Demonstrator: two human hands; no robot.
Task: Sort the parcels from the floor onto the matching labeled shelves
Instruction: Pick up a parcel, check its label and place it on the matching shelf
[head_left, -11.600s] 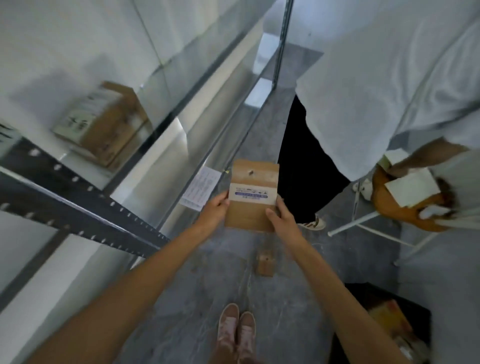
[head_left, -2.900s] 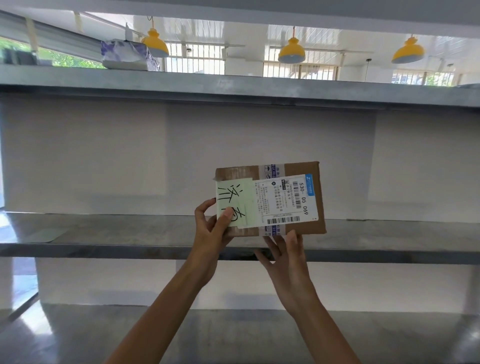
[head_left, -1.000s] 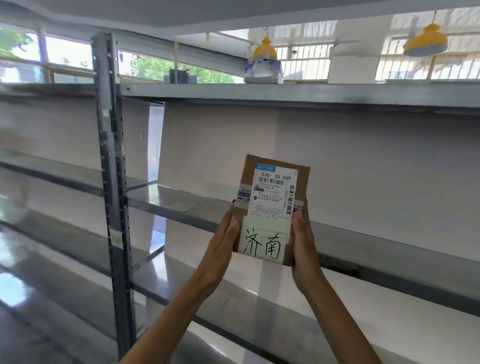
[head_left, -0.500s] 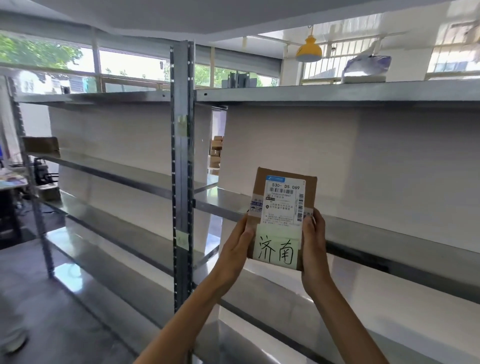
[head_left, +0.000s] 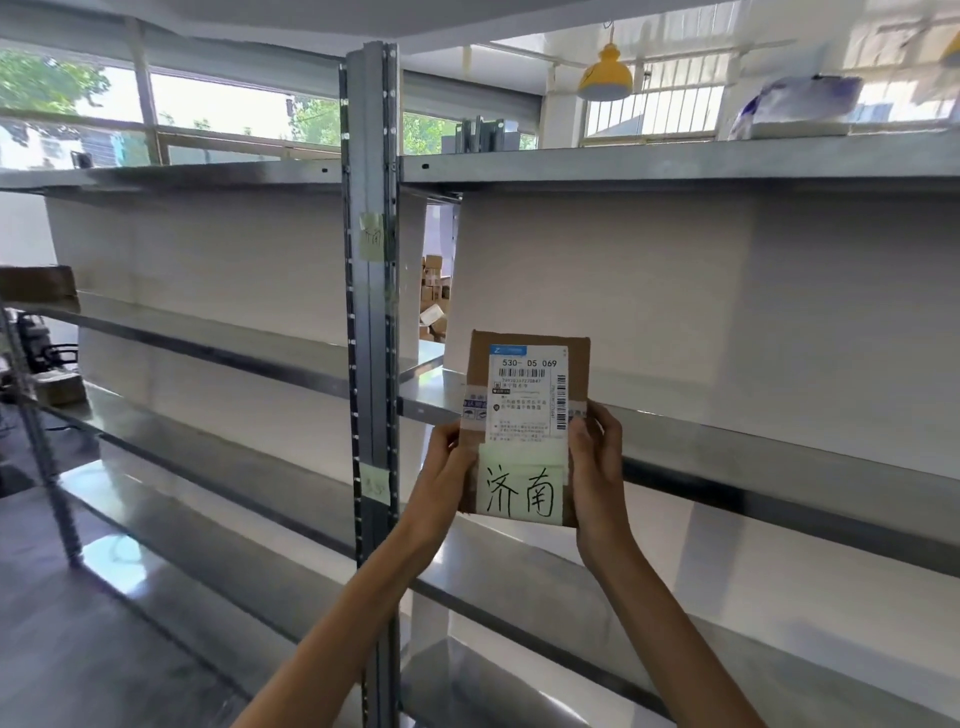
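Observation:
I hold a small brown cardboard parcel (head_left: 527, 415) upright in front of the metal shelving. It carries a white shipping label and a pale green note with two handwritten characters. My left hand (head_left: 447, 467) grips its left edge and my right hand (head_left: 597, 457) grips its right edge. A grey upright post (head_left: 371, 312) stands just left of the parcel. It bears a pale green shelf label (head_left: 372, 236) with handwriting near the upper shelf and a second label (head_left: 375, 486) lower down.
Steel shelves (head_left: 779, 441) run left and right of the post at several heights. A brown box (head_left: 39, 288) sits on the far left shelf. A bluish plastic parcel (head_left: 795, 106) lies on the top shelf at right. Stacked cartons (head_left: 434, 296) show through the gap behind.
My view has swung left along the shelving, bringing the post and its labels to the centre. The parcel stays upright in both hands.

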